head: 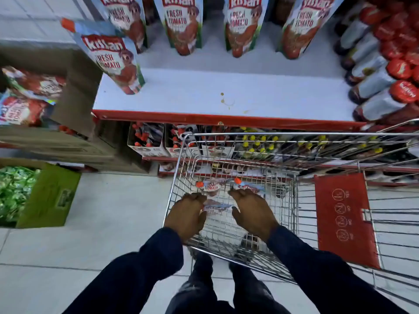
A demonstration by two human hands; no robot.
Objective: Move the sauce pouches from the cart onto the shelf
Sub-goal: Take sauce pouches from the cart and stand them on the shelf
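Observation:
Inside the wire cart (179, 168) lie a few sauce pouches with orange caps. My left hand (187, 215) is down in the basket, closed on the edge of one pouch (216, 206). Beside it, my right hand (252, 211) curls its fingers over another pouch (251, 188). A third pouch (210, 186) lies just beyond my left fingers. On the white shelf (204, 94) with its red front edge, one pouch (113, 62) stands near the front left. Several more pouches (182, 23) stand in a row at the back.
Red-capped sauce bottles (376, 75) fill the shelf's right end. An open cardboard box (74, 103) holding more pouches sits to the left, with a green carton (49, 196) on the floor below. The cart's red seat flap (344, 220) is at right. Lower shelves hold small bottles (256, 143).

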